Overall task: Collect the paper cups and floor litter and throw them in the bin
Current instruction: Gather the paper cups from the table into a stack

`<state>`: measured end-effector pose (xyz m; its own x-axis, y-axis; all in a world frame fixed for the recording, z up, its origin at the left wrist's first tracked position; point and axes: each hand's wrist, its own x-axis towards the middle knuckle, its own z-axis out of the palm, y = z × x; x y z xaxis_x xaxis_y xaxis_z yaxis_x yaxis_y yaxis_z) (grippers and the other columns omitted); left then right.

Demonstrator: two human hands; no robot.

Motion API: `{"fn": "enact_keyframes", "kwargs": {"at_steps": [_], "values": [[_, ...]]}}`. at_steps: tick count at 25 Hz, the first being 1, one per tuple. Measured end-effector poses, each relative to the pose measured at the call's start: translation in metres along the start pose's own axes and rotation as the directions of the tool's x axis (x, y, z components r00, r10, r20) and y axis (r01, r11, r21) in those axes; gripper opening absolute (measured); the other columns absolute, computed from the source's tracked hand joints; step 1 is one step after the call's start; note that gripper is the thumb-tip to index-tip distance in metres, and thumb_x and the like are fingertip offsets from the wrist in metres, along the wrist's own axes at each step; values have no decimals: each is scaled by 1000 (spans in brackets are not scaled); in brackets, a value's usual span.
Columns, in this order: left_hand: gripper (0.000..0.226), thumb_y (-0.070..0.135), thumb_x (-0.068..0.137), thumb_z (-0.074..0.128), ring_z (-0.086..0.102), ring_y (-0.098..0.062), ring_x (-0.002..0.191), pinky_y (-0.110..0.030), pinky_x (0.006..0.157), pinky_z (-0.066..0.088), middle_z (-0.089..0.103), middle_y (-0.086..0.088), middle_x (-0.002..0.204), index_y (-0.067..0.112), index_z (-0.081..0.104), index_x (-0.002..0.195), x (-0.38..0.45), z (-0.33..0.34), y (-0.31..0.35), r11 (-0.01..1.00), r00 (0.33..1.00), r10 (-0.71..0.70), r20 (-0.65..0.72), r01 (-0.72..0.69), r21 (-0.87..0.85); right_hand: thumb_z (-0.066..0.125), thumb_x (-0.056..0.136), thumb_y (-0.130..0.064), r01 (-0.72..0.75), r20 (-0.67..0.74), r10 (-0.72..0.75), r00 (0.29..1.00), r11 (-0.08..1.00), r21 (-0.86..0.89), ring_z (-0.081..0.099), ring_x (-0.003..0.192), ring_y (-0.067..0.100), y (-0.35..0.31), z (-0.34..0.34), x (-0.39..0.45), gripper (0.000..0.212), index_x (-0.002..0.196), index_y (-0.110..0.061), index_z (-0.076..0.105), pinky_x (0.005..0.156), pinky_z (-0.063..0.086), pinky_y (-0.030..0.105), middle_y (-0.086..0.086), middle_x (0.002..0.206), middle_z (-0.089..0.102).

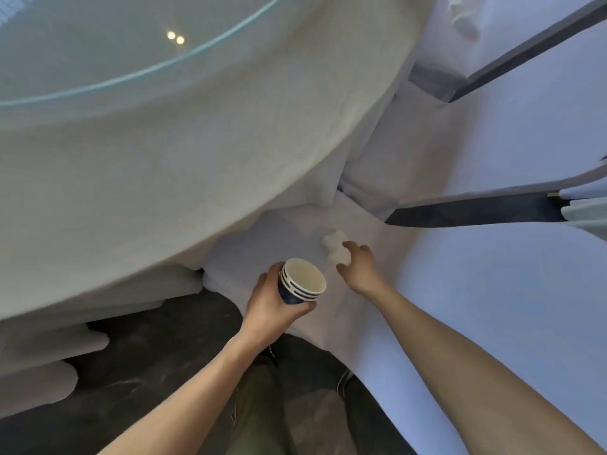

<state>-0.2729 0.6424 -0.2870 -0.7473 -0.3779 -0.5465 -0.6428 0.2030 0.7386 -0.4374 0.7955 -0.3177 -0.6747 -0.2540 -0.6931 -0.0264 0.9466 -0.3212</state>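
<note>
My left hand (271, 302) grips a stack of nested paper cups (300, 282), dark blue outside with white rims, mouth tilted up toward me. A crumpled white tissue (335, 246) lies on the white-covered chair seat (279, 238) just beyond the cups. My right hand (358, 267) reaches over the seat with fingers curled at the near edge of the tissue; thumb and fingers touch it, but I cannot tell whether they have closed around it.
A round table (197, 152) under a white cloth with a glass turntable (98, 44) fills the upper left. White-covered chairs (525, 290) stand at the right with dark floor gaps (476, 213) between them. Dark marbled floor (147, 356) lies below.
</note>
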Motion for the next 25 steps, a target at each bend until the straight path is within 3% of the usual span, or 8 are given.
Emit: {"fn": "enact_keyframes", "kwargs": {"at_steps": [2,6,9,12,17,19,21,25], "values": [[90,40,65,94,56,-10,122,-30,97,49,57,11,130,32,50,142,16,22,-19,999,999,-37,14,38,-36,57,98,-19,36,28,-31,999,981,-190,55,127,43,14,19,36,64,157,-21,33,103,50,47,18,151,39],[90,37,70,94,52,-8,123,-26,95,44,55,11,133,29,47,146,40,48,-43,995,998,-57,22,59,-78,53,97,-5,97,53,-83,995,922,-375,48,132,43,31,45,82,73,160,-28,24,101,51,51,12,166,18],[93,40,69,95,54,-13,128,-33,104,50,57,5,137,27,47,147,51,57,-54,992,996,-85,16,86,-89,54,93,0,172,21,-181,983,880,-443,54,121,42,41,62,98,66,153,-19,31,91,54,52,16,149,35],[94,43,66,94,56,-15,127,-39,107,52,58,5,135,30,47,146,56,59,-53,992,995,-100,29,102,-77,51,96,-3,191,-8,-219,976,868,-458,60,115,42,46,63,105,45,140,-9,44,87,53,50,19,133,50],[90,43,65,92,57,-15,124,-41,101,55,59,6,131,31,48,142,46,38,-21,998,996,-48,70,46,29,51,96,-17,13,54,-3,999,980,-198,64,119,39,12,17,89,25,117,-10,62,92,52,42,18,130,66],[89,48,60,90,59,-15,120,-41,96,57,61,8,126,33,50,138,31,21,9,998,998,-12,62,9,58,54,93,-16,50,62,-42,997,989,-136,67,109,39,-13,-19,63,7,96,-14,60,79,50,38,16,116,70],[86,46,63,90,57,-12,117,-32,90,54,61,9,124,32,51,138,14,3,39,996,998,21,52,-26,88,58,88,-16,102,25,-101,995,994,-39,71,93,39,-35,-54,32,17,73,-18,51,69,48,36,12,88,68],[86,48,64,89,55,-8,115,-24,88,47,57,15,122,36,49,139,-24,-32,97,989,995,96,30,-99,109,63,78,-20,191,-135,-168,977,964,184,67,76,34,-75,-123,-50,19,67,-19,49,69,57,44,3,74,62]]}}
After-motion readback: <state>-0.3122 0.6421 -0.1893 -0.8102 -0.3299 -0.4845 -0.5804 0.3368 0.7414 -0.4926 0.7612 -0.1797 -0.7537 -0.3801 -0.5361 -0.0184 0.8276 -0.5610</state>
